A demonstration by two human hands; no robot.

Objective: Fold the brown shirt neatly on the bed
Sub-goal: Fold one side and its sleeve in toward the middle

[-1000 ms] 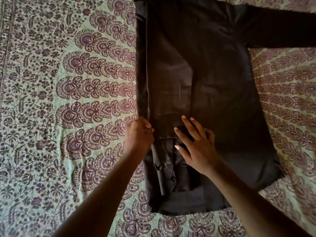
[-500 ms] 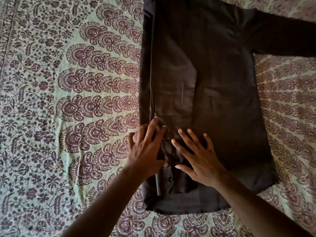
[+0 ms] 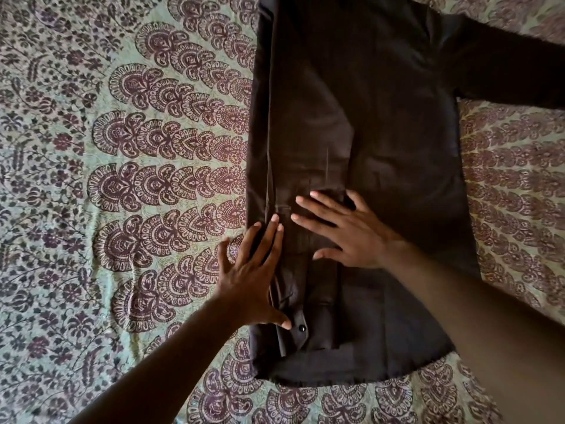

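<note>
The shirt [image 3: 382, 154] lies flat on the bed [image 3: 122, 179], its left side folded in. Left hand [image 3: 255, 272] and right hand [image 3: 345, 229], fingers spread wide, press the folded sleeve flat. Next, the far-right sleeve [image 3: 504, 68] needs folding inward.

A printed bedspread [image 3: 128, 185] fills the view, pale green with dark maroon patterning. Rows of scalloped paisley motifs [image 3: 171, 142] curve in bands across it, and a border of small flowers and leaves [image 3: 39, 123] runs along the left.
</note>
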